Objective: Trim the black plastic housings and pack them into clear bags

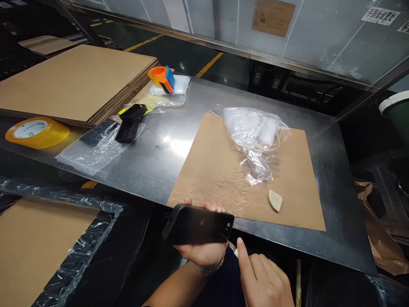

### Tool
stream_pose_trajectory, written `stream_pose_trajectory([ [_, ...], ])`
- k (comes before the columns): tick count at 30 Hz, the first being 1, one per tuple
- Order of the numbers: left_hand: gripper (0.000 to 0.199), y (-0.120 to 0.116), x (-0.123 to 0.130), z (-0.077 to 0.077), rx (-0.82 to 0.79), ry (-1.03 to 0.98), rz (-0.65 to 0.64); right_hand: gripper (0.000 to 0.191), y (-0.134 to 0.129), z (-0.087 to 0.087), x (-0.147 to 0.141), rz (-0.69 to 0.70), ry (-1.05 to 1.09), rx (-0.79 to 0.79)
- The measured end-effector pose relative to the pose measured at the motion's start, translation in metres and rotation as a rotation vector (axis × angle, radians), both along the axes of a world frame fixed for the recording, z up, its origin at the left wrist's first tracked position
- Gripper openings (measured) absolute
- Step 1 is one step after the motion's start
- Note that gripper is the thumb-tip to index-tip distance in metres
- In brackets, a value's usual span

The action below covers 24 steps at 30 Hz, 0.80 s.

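Seemingly midway, left hand [206,254] grasps 1 black plastic housing [200,226]; right hand [265,277] holds 1 slim tool [235,252] at its nearest corner.

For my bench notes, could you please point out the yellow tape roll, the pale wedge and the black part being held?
Yellow tape roll [34,130]: head view, on its label.
Pale wedge [275,201]: head view, on its flat face.
Black part [198,227]: head view, on its broad face.

Bright glare patch on steel table [150,155], dark surroundings, slight hand [266,279] blur, wide-angle edge stretch
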<state>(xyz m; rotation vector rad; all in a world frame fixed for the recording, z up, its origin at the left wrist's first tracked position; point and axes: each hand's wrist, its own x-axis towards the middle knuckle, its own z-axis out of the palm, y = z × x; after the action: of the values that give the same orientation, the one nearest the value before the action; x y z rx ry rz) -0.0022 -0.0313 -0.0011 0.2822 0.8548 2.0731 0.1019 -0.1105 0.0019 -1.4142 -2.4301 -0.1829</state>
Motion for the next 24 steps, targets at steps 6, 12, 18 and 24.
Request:
stream_pose_trajectory([
  [6, 0.047, 0.0, 0.001, -0.003, 0.016, 0.001, -0.005, 0.037, 0.001, 0.005, 0.002, 0.018, -0.075, -0.029],
  [12, 0.047, 0.0, 0.003, -0.002, -0.04, -0.023, -0.013, 0.036, 0.002, 0.006, 0.005, 0.028, -0.11, -0.015],
  [18, 0.053, -0.001, 0.002, -0.006, -0.23, -0.119, -0.131, 0.036, 0.009, 0.006, 0.012, 0.105, -0.13, 0.072],
  [24, 0.05, 0.002, -0.001, -0.006, -0.369, -0.17, -0.217, 0.038, 0.011, 0.011, 0.015, -0.002, -0.14, 0.064],
])
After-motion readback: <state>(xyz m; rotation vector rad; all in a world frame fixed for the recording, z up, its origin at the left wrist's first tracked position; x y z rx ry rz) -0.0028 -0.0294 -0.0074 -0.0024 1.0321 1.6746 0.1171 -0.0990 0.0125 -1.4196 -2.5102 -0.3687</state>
